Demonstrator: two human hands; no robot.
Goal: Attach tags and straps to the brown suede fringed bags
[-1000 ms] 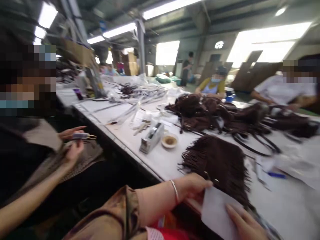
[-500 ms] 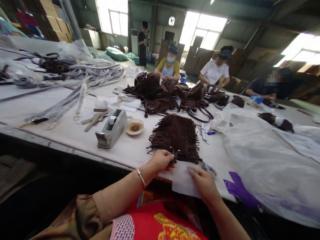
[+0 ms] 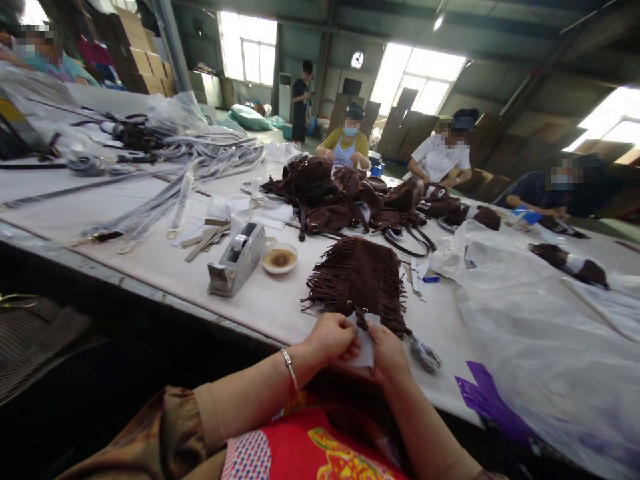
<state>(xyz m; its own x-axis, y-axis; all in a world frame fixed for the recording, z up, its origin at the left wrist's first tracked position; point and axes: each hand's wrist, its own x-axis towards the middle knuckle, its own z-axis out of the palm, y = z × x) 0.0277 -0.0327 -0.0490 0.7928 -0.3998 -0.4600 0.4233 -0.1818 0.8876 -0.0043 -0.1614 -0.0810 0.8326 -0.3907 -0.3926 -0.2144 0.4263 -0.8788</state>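
Observation:
A dark brown fringed bag [image 3: 371,277] lies flat on the table in front of me, its fringes spread to both sides. At its near edge are metal rings and a short dark strap [image 3: 360,317]. A small sheet of white paper [image 3: 364,352] sits at that strap, between my hands. My left hand [image 3: 331,339] is closed on the paper's left side, its fingertips partly hidden. On the other side, my right hand [image 3: 389,352] pinches the paper's right edge close to the strap. A plastic-wrapped piece of hardware [image 3: 425,353] lies right of my right hand.
Left of the bag stand a grey tape dispenser [image 3: 237,260] and a small dish with brown residue [image 3: 279,258]. Brown bags [image 3: 325,193] are heaped behind. Clear plastic sheeting [image 3: 545,333] covers the right side; plastic-wrapped straps [image 3: 200,153] lie left. Several people work across the table.
My right hand has brought the paper left and up to the strap at the bag's near edge. My left hand has moved from the strap onto the paper. The view has shifted slightly.

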